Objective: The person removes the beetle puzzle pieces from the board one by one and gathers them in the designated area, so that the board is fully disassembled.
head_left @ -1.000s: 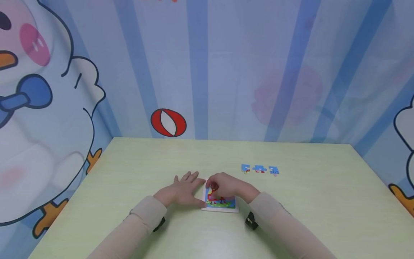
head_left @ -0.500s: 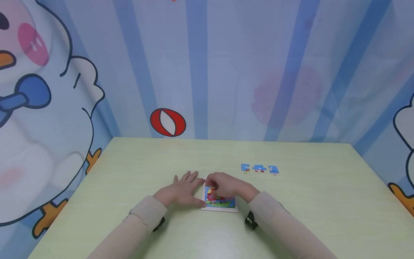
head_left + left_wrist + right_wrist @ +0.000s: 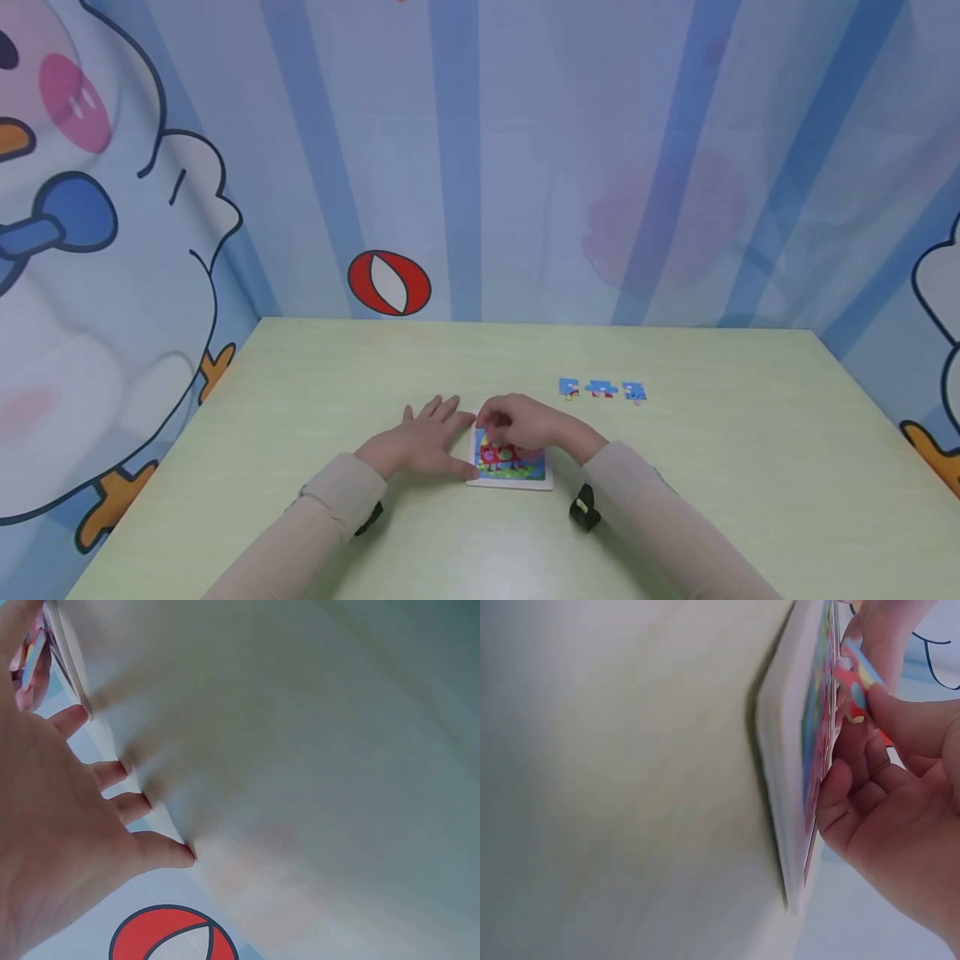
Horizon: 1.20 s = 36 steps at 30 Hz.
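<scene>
A small jigsaw puzzle in a white frame (image 3: 525, 487) lies on the table, its picture showing red figures over green and blue. My left hand (image 3: 420, 443) is spread at the frame's left side, thumb and index finger touching its corners; the other fingertips rest on the table in the left wrist view. Over the puzzle's upper part, my right hand (image 3: 531, 423) pinches a puzzle piece (image 3: 857, 684) between thumb and fingers. That piece is tilted up from the board in the right wrist view. My right hand covers the puzzle's top right part.
Three loose blue puzzle pieces, a left one (image 3: 568, 387), a middle one (image 3: 602, 389) and a right one (image 3: 634, 392), lie in a row beyond the frame to the right. A printed curtain (image 3: 517, 167) stands behind the pale table (image 3: 337, 358).
My right hand has shifted slightly away from me and lifted a little, so more of the red picture shows beneath it. My left hand keeps its place.
</scene>
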### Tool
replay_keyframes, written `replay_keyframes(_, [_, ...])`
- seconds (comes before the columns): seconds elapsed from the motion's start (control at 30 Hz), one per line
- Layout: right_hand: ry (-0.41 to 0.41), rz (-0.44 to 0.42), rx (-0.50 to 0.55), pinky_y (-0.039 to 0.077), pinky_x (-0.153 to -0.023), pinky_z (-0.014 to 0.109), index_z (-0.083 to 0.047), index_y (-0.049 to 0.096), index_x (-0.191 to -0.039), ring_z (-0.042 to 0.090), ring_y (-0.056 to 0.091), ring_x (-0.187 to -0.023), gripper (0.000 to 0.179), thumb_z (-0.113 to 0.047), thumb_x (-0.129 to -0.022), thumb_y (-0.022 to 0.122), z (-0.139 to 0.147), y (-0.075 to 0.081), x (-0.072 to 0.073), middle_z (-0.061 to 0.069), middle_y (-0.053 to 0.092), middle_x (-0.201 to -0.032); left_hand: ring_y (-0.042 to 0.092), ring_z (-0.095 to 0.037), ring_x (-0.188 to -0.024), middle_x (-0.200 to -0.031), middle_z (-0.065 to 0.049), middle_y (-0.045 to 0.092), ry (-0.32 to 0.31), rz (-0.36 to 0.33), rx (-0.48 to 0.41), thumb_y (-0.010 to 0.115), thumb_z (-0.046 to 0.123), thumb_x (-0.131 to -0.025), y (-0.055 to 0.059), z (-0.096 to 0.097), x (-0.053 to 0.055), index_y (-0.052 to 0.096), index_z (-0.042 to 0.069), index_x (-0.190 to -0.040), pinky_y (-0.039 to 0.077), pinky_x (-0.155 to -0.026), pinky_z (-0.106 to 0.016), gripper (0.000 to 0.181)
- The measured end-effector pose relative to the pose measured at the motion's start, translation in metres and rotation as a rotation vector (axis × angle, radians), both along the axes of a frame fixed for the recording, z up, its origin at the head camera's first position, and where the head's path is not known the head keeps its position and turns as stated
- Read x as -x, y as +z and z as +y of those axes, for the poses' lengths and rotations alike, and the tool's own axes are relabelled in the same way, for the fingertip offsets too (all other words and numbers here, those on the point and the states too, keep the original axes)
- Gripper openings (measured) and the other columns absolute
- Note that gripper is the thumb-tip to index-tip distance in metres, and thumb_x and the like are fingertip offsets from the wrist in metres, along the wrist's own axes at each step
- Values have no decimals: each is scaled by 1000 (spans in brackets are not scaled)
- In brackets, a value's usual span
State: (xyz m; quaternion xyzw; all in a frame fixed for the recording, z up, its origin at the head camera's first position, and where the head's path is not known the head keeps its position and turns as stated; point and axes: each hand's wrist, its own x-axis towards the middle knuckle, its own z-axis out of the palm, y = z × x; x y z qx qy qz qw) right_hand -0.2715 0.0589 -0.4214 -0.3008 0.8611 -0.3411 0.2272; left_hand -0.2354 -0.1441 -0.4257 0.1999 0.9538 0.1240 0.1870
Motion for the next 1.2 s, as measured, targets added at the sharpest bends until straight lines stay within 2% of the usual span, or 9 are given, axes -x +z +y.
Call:
replay_keyframes(0.27, [-21, 13, 39, 47, -78, 29, -10, 63, -105, 14, 54, -82, 12, -6, -96, 57, 15, 5, 6, -2, 61, -93, 6, -37, -148, -161, -12, 14, 6, 5, 8, 63, 61, -82, 0, 1, 0, 35, 20, -149, 8, -110, -69, 83])
replay_keyframes(0.6, [-50, 69, 87, 47, -74, 30, -3, 62, -106, 16, 53, -80, 13, -2, -96, 55, 56, 21, 17, 5, 61, -93, 6, -36, -148, -161, -11, 15, 18, 13, 29, 64, 61, -81, -3, 2, 1, 35, 22, -149, 8, -110, -68, 84])
replay_keyframes(0.97, [-117, 90, 58, 46, -68, 30, -3, 64, -104, 19, 55, -73, 13, 0, -94, 56, 89, 12, 23, 5, 57, -83, 6, -36, -148, -161, -11, 15, 26, 8, 0, 66, 59, -81, -4, 0, 1, 36, 21, -148, 7, -111, -68, 83])
replay_keyframes(1.2, [-122, 105, 38, 44, -66, 30, -2, 64, -102, 17, 52, -70, 13, 2, -94, 55, 99, 6, 24, 6, 57, -76, 6, -36, -148, -161, -11, 15, 23, 10, -7, 66, 59, -81, -4, 1, 1, 36, 21, -149, 7, -111, -68, 83])
